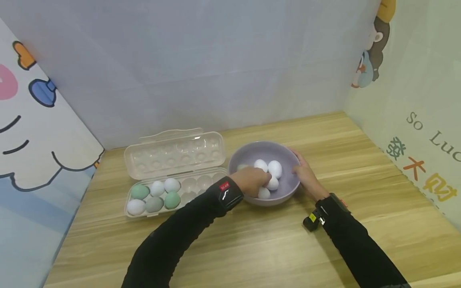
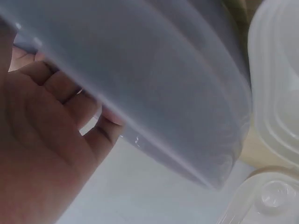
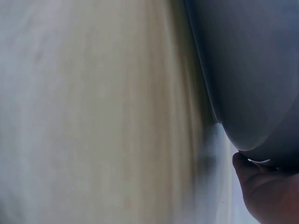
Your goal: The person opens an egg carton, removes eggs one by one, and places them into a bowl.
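Note:
A lilac bowl (image 1: 264,147) stands on the table with several white eggs (image 1: 275,169) inside and a pale greenish one by its left wall. My left hand (image 1: 251,181) reaches over the near-left rim into the bowl, its fingers bent among the eggs. In the left wrist view the bowl's wall hides the fingertips, so I cannot tell whether they hold an egg. My right hand (image 1: 306,176) grips the bowl's right rim, thumb over the inside and fingers outside. To the left lies a clear plastic egg carton (image 1: 165,173), lid up, with green and white eggs (image 1: 172,200) in its left cups.
The carton's right-hand cups (image 1: 189,185) hold no eggs, and its far right end passes close to the bowl and under my left forearm. A wood-grain table (image 1: 259,248) carries everything. Cloth backdrops (image 1: 223,72) stand along the back and both sides.

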`<state>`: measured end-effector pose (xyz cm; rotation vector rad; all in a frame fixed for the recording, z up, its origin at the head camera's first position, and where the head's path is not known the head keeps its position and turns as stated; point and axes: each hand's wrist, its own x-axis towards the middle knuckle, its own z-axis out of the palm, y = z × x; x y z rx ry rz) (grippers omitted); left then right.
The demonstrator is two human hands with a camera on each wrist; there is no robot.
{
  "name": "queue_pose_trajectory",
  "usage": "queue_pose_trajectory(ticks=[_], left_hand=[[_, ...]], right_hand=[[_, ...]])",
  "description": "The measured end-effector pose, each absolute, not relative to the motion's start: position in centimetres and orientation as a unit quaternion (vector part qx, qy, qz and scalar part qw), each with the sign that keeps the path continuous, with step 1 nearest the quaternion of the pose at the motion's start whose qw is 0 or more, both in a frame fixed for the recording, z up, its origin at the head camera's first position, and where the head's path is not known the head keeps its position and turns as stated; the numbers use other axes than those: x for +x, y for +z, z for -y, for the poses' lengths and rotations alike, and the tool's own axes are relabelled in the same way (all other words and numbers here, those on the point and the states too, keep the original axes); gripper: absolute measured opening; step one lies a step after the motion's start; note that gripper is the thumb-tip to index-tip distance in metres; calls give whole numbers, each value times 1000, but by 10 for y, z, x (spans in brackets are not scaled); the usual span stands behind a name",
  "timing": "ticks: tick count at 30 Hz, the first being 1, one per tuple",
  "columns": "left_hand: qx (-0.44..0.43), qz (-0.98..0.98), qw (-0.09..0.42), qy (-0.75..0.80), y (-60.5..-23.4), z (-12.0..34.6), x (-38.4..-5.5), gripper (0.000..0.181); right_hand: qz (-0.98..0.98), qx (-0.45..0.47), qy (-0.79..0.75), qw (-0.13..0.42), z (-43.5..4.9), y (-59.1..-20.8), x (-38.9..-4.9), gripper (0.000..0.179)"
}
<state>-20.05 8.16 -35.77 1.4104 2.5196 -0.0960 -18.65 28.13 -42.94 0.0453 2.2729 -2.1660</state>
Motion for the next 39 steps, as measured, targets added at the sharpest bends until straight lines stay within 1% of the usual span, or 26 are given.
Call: queue_pose_trajectory(ticks=[3,7,9,15,16,18,22,23,25,30,35,37,39], left_hand=[[488,-866,107,-25,-355,-77,-200,20],[487,-868,97,-13,-341,-62,-202,24],[476,-874,95,4,-333,-47,-204,27],[423,-902,70,43,-315,11,-215,25],[414,-907,71,41,-312,20,-217,25],[394,-915,83,34,-310,37,-222,27],[363,-926,102,17,-314,66,-229,30],[357,-928,105,13,-317,73,-231,31],[350,-931,106,5,-324,87,-234,29],[326,-939,106,-24,-342,114,-238,12],[316,-943,93,-40,-351,130,-239,16],[319,-943,86,-38,-352,134,-240,16],[317,-944,89,-24,-354,137,-241,16]], right_hand=[[-727,16,-687,5,-280,-428,-186,74],[-725,16,-688,11,-279,-427,-185,75],[-725,15,-689,11,-280,-428,-186,75],[-735,2,-679,-5,-282,-430,-185,75],[-736,0,-677,-5,-285,-435,-188,76],[-735,-1,-679,-5,-285,-434,-188,75],[-728,5,-686,4,-283,-432,-188,75],[-725,7,-688,5,-280,-426,-185,75],[-724,9,-690,6,-279,-428,-186,75],[-731,16,-682,0,-284,-443,-193,76],[-727,19,-686,-7,-289,-456,-201,76],[-728,18,-685,-7,-289,-454,-200,77],[-732,18,-681,-6,-287,-449,-198,77]])
